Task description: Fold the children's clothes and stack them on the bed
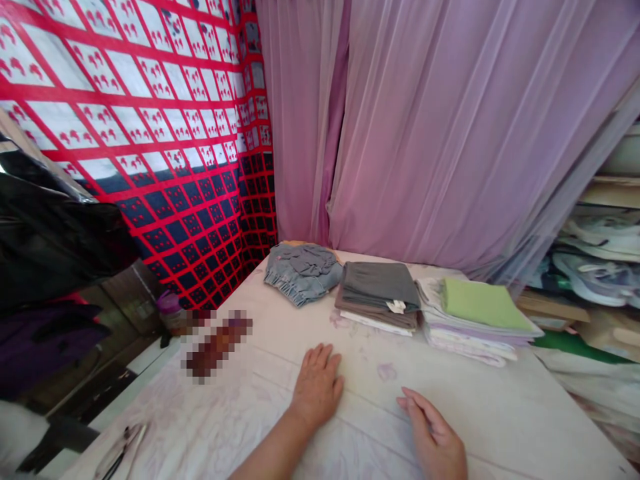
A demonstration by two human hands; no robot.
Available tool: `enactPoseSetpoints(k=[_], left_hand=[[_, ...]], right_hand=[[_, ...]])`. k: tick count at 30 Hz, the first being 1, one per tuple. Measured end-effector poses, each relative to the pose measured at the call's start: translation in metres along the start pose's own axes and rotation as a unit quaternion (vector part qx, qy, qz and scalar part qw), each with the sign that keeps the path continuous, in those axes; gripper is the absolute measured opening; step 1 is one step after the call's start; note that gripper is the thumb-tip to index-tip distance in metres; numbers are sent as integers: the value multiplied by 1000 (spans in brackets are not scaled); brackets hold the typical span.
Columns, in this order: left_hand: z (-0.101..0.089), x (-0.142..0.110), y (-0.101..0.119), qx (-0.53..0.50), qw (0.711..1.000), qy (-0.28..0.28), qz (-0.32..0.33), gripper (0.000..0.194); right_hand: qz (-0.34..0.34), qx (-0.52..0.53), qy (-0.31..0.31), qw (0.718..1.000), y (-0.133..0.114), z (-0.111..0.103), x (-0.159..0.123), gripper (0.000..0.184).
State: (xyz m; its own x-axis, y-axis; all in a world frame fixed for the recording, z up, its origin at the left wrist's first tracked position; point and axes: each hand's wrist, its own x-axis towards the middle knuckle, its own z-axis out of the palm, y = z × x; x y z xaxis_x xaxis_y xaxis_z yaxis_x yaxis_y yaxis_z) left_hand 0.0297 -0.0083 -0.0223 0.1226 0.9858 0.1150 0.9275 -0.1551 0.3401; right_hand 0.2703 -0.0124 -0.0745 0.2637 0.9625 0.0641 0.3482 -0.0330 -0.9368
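My left hand (pixel 317 387) lies palm down on the pale flowered sheet (pixel 270 400), fingers stretched out, with nothing in it. To its right, my right hand (pixel 436 437) rests on its side over the sheet. Its fingers are extended close together, the thumb lies near them, and no object shows in it. Beyond the hands stand folded clothes: a pile of dark grey and brown garments (pixel 377 290) with a white label, and a stack of white and lilac cloths (pixel 465 343) topped by a green folded cloth (pixel 485 303). Left of them sit blue-grey denim items (pixel 303 270) with a gathered waistband.
A blurred-out reddish-brown item (pixel 217 348) lies on the left of the bed. Glasses (pixel 123 453) rest near the front left edge. Purple curtains (pixel 425 133) and a red checked cloth (pixel 165 120) hang behind. Shelves with shoes (pixel 597 277) stand at right.
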Motion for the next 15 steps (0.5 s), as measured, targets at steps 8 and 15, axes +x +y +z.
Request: enactPoseSetpoints(k=[8, 15], left_hand=[[0, 0, -2, -29, 999, -12, 11, 47], [-6, -2, 0, -25, 999, -13, 17, 46]], right_hand=[[-16, -3, 34, 999, -16, 3, -7, 54], [-7, 0, 34, 999, -20, 3, -6, 54]])
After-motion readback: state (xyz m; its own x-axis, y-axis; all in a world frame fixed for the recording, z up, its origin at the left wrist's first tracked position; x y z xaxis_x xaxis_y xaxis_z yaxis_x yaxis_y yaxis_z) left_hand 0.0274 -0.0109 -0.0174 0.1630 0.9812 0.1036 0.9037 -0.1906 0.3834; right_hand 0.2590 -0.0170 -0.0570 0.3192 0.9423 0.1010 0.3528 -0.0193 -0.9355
